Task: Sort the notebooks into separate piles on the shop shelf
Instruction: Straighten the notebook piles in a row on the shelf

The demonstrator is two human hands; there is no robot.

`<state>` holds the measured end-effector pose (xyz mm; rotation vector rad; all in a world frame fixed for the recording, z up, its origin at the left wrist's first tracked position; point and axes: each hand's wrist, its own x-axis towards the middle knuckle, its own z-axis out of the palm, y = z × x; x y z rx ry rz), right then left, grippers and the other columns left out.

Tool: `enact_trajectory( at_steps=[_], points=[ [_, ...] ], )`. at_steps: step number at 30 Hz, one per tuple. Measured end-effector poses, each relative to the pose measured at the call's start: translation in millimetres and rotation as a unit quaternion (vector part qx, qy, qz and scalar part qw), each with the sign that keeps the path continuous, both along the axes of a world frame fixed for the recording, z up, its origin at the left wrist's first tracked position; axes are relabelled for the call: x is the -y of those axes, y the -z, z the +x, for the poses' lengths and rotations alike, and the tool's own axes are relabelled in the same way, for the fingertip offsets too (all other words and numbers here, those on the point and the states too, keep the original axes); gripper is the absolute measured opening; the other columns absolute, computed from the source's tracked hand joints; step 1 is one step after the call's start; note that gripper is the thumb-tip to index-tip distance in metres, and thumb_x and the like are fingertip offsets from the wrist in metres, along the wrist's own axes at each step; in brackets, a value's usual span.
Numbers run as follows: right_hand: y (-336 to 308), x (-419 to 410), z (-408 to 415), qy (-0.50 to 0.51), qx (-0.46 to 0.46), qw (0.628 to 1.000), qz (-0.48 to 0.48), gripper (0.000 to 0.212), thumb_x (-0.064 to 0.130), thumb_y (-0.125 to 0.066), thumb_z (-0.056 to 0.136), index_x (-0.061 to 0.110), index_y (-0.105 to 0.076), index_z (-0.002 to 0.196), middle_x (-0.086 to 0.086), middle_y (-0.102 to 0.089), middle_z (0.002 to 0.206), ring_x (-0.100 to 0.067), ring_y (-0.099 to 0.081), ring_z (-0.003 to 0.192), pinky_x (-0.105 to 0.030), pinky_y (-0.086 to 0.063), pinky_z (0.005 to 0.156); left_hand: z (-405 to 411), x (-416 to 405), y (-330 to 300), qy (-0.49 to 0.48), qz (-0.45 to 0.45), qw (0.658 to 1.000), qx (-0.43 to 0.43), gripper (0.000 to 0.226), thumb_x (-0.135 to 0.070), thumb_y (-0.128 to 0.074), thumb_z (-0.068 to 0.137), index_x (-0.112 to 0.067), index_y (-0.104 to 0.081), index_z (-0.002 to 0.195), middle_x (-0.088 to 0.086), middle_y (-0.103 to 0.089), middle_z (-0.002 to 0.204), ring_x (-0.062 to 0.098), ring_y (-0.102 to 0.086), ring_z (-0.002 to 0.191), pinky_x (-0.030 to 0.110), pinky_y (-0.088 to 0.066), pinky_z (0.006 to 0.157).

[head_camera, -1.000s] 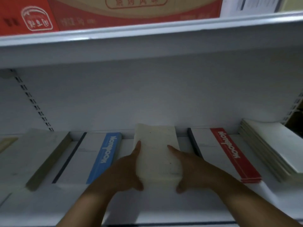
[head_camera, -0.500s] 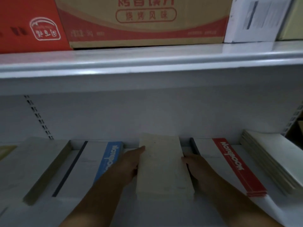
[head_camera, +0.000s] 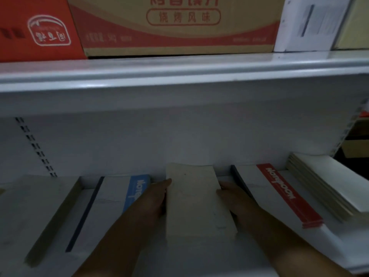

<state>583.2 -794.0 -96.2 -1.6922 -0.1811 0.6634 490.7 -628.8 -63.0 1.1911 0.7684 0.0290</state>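
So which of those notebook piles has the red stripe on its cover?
The red-striped notebook pile, just right of the plain cream pile the hands flank. The one left of the hands has a blue stripe.

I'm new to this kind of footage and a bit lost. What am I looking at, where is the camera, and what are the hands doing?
There is no machine here: a person wears one camera on the head, looking forward and down at a white shop shelf.

The left hand and right hand press against the two long sides of a cream pile of notebooks lying flat in the middle, as if squaring it.

Left of it lies a blue-striped notebook pile, then a plain pale pile. On the right lies a red-striped notebook pile, then another cream stack.

Cardboard boxes stand on the shelf above.
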Motion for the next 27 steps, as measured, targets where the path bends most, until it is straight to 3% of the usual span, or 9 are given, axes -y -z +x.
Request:
enact_trajectory(
  at_steps=[2, 4, 7, 10, 12, 15, 20, 23, 27],
  points=[
    [-5, 4, -3, -0.018, -0.006, 1.000, 0.016, 0.031, 0.011, -0.047, 0.097, 0.007, -0.053, 0.128, -0.011, -0.062, 0.119, -0.029, -0.061, 0.104, -0.041, -0.049, 0.093, -3, 3, -3, 0.006, -0.003, 1.000, -0.005, 0.023, -0.025, -0.050, 0.098, -0.007, -0.062, 0.089, 0.008, -0.067, 0.069, 0.022, -0.062, 0.064, 0.031, -0.048, 0.055],
    [-12, 17, -8, -0.056, -0.010, 0.998, 0.011, 0.037, 0.014, -0.059, 0.091, 0.022, -0.046, 0.125, -0.001, -0.060, 0.110, -0.019, -0.061, 0.098, -0.029, -0.051, 0.083, -7, 4, 0, 0.040, 0.029, 0.999, -0.002, 0.023, -0.022, -0.055, 0.095, -0.007, -0.058, 0.112, 0.010, -0.065, 0.088, 0.022, -0.061, 0.071, 0.030, -0.050, 0.060],
    [-17, 44, -17, -0.216, 0.037, 0.970, -0.110, 0.091, 0.030, -0.080, 0.072, 0.038, -0.024, 0.143, 0.010, -0.050, 0.137, -0.009, -0.053, 0.120, -0.029, -0.047, 0.099, -22, -5, 17, 0.147, 0.129, 0.981, -0.004, 0.090, -0.030, -0.078, 0.075, -0.021, -0.026, 0.148, 0.004, -0.063, 0.122, 0.018, -0.065, 0.094, 0.033, -0.056, 0.078],
    [-14, 50, -32, -0.310, 0.141, 0.887, -0.313, 0.124, 0.045, -0.082, 0.065, 0.051, 0.015, 0.142, 0.009, -0.019, 0.153, -0.012, -0.028, 0.139, -0.027, -0.031, 0.109, -43, -11, 23, 0.321, 0.275, 0.905, -0.047, 0.141, -0.042, -0.090, 0.053, -0.038, 0.013, 0.149, -0.007, -0.054, 0.137, 0.006, -0.057, 0.113, 0.017, -0.046, 0.090],
    [-10, 45, -38, -0.306, 0.196, 0.867, -0.342, 0.123, 0.040, -0.080, 0.069, 0.050, 0.020, 0.141, 0.002, -0.014, 0.154, -0.015, -0.023, 0.140, -0.025, -0.030, 0.106, -52, -5, 23, 0.371, 0.385, 0.840, -0.087, 0.139, -0.033, -0.086, 0.064, -0.042, 0.031, 0.139, -0.005, -0.054, 0.133, 0.008, -0.056, 0.108, 0.014, -0.045, 0.083],
    [-6, 42, -41, -0.299, 0.233, 0.861, -0.339, 0.119, 0.031, -0.079, 0.073, 0.048, 0.016, 0.143, 0.003, -0.014, 0.153, -0.015, -0.019, 0.140, -0.024, -0.027, 0.107, -59, 11, 30, 0.361, 0.521, 0.770, -0.069, 0.133, -0.015, -0.076, 0.075, -0.050, 0.041, 0.128, 0.000, -0.063, 0.099, 0.011, -0.059, 0.075, 0.019, -0.046, 0.065],
    [-2, 41, -37, -0.260, 0.266, 0.873, -0.315, 0.108, 0.026, -0.079, 0.073, 0.045, -0.001, 0.146, 0.007, -0.026, 0.150, -0.008, -0.028, 0.133, -0.014, -0.027, 0.098, -59, 10, 39, 0.313, 0.576, 0.754, -0.045, 0.119, -0.005, -0.057, 0.079, -0.053, 0.041, 0.126, -0.007, -0.052, 0.070, 0.005, -0.049, 0.057, 0.018, -0.039, 0.054],
    [-5, 41, -35, -0.257, 0.269, 0.874, -0.313, 0.106, 0.026, -0.079, 0.073, 0.042, -0.005, 0.148, 0.009, -0.029, 0.147, 0.000, -0.030, 0.120, -0.011, -0.026, 0.092, -58, 8, 40, 0.313, 0.579, 0.751, -0.049, 0.119, -0.007, -0.059, 0.079, -0.052, 0.040, 0.127, -0.010, -0.047, 0.067, 0.004, -0.046, 0.056, 0.020, -0.040, 0.058],
    [-2, 41, -37, -0.238, 0.261, 0.883, -0.310, 0.109, 0.028, -0.079, 0.072, 0.045, -0.003, 0.147, 0.007, -0.030, 0.147, -0.009, -0.033, 0.130, -0.015, -0.030, 0.094, -55, 8, 40, 0.322, 0.584, 0.742, -0.063, 0.121, -0.012, -0.063, 0.078, -0.049, 0.040, 0.129, -0.010, -0.051, 0.071, 0.008, -0.053, 0.062, 0.021, -0.045, 0.061]
  ],
)
